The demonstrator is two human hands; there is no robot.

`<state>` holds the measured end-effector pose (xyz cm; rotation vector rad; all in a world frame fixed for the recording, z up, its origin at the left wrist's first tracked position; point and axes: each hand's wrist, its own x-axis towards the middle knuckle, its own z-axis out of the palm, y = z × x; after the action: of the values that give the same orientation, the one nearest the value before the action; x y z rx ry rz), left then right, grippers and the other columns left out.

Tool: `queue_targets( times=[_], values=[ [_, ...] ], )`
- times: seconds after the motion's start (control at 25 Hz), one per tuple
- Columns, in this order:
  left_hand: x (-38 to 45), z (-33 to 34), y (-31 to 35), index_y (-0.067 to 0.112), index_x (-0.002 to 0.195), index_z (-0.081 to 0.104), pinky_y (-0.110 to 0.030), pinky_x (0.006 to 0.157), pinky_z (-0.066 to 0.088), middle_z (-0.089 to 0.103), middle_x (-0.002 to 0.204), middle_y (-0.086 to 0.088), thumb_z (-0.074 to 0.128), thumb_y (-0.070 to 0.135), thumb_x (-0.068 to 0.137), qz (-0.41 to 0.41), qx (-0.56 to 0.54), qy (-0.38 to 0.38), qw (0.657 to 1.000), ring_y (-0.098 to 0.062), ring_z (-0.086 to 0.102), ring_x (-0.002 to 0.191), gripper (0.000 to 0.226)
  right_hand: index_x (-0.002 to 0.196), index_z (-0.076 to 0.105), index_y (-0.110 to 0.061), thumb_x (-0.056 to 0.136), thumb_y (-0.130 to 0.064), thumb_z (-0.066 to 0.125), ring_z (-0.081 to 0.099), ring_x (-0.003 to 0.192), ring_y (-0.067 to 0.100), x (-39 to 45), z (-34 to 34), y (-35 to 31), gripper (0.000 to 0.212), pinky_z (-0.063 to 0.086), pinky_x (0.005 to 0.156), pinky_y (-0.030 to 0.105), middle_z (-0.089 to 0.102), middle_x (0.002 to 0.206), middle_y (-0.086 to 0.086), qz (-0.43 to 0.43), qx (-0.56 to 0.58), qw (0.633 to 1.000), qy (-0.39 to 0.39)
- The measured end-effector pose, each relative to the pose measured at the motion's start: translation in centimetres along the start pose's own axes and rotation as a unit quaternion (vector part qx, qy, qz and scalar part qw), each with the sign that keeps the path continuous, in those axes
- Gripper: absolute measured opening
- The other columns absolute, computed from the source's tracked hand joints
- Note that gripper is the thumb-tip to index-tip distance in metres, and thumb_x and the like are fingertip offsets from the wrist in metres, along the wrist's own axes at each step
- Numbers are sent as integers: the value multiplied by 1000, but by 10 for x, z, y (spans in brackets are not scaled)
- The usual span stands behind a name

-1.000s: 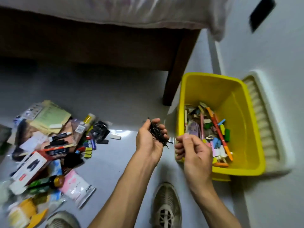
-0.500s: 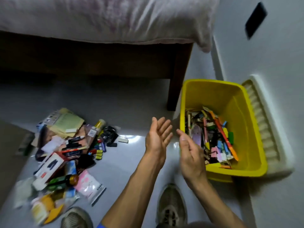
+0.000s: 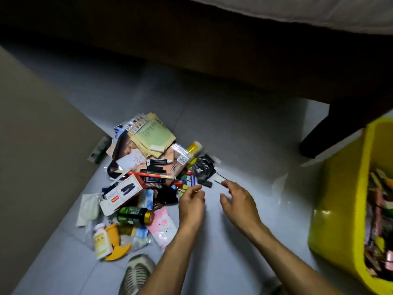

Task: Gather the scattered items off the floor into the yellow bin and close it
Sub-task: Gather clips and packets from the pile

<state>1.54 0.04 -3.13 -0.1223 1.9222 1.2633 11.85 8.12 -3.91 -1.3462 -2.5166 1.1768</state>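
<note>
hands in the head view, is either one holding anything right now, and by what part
Nothing is held. The left hand and right hand reach with loosely spread fingers toward the pile's near edge; the right fingertips are by a small white card, not gripping it.

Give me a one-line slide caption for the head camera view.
Both empty hands, left and right, reach toward the floor pile; yellow bin stands open at right.

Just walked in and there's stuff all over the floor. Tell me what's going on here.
A person is clearing a pile of small items off the floor into a yellow bin, which already holds plenty. Both hands are empty and reaching toward the near edge of the pile: the left hand near some binder clips, the right hand by a small white eraser. Most of the pile is still on the floor.
</note>
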Motion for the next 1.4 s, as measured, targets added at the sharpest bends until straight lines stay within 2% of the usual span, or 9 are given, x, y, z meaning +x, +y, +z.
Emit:
queue_targets(
  times=[0.12, 0.28, 0.48, 0.6, 0.72, 0.88, 1.12, 1.24, 1.4],
  values=[
    [35, -15, -13, 17, 114, 65, -27, 88, 48, 67, 117, -4, 56, 11, 92, 98, 209, 4, 973, -18, 61, 99, 25, 144, 42, -16, 95, -19, 50, 48, 122, 27, 46, 23, 9, 49, 41, 101, 35, 49, 143, 4, -33, -121, 992, -17],
    [65, -5, -20, 20, 133, 54, -33, 101, 39, 48, 142, -2, 51, 7, 89, 335, 504, -98, 790, -24, 46, 122, 46, 124, 52, -19, 98, -15, 44, 51, 103, 27, 63, 39, 25, 28, 41, 83, 35, 56, 120, 5, -52, -239, 969, -32],
    [78, 8, -24, 16, 128, 49, -37, 90, 38, 42, 137, -8, 47, 3, 90, 341, 639, -53, 687, -29, 42, 119, 40, 104, 58, -19, 87, -21, 61, 55, 83, 20, 48, 38, 34, 18, 39, 70, 28, 60, 95, -2, 10, -51, 999, -1],
    [74, 1, -29, 15, 120, 54, -36, 92, 35, 48, 129, -6, 47, 17, 97, 326, 628, -58, 704, -27, 43, 117, 25, 83, 65, -20, 83, -10, 59, 55, 62, 14, 42, 39, 33, 11, 45, 60, 25, 64, 77, 1, 171, 197, 965, 32],
    [49, -11, -33, 16, 109, 58, -33, 83, 44, 60, 102, 0, 56, 25, 95, 234, 376, -39, 896, -21, 55, 97, 16, 77, 61, -11, 78, 9, 40, 48, 44, 18, 38, 37, 27, 29, 44, 45, 25, 55, 63, 9, 310, 410, 858, 13],
    [27, -20, -42, 26, 111, 58, -34, 65, 50, 56, 82, -1, 45, 10, 98, 29, 67, 6, 997, -16, 57, 68, 24, 81, 63, -23, 83, -8, 56, 58, 69, 13, 38, 39, 16, 17, 42, 59, 25, 65, 79, -6, 202, 206, 954, -74],
    [45, -44, -37, 18, 69, 51, -31, 59, 35, 55, 68, 1, 48, 6, 84, -42, 60, 94, 993, -22, 48, 68, 19, 142, 42, -33, 100, -23, 42, 61, 104, 29, 59, 59, -7, 42, 46, 80, 35, 62, 125, 3, -172, -171, 960, -140],
    [45, -56, -28, 25, 84, 60, -35, 70, 50, 64, 85, 7, 59, 19, 85, 79, 243, 114, 960, -20, 60, 81, 7, 153, 12, -36, 93, -10, 46, 63, 93, 33, 70, 76, -18, 74, 42, 69, 35, 61, 115, 9, -192, -249, 936, -161],
    [64, -61, -8, 25, 126, 58, -43, 79, 53, 55, 127, 0, 53, 19, 93, 258, 484, 61, 834, -30, 64, 96, 33, 140, 33, -28, 97, -15, 43, 65, 91, 35, 74, 82, -14, 46, 51, 73, 38, 64, 115, 9, -195, -252, 941, -118]
  ],
)
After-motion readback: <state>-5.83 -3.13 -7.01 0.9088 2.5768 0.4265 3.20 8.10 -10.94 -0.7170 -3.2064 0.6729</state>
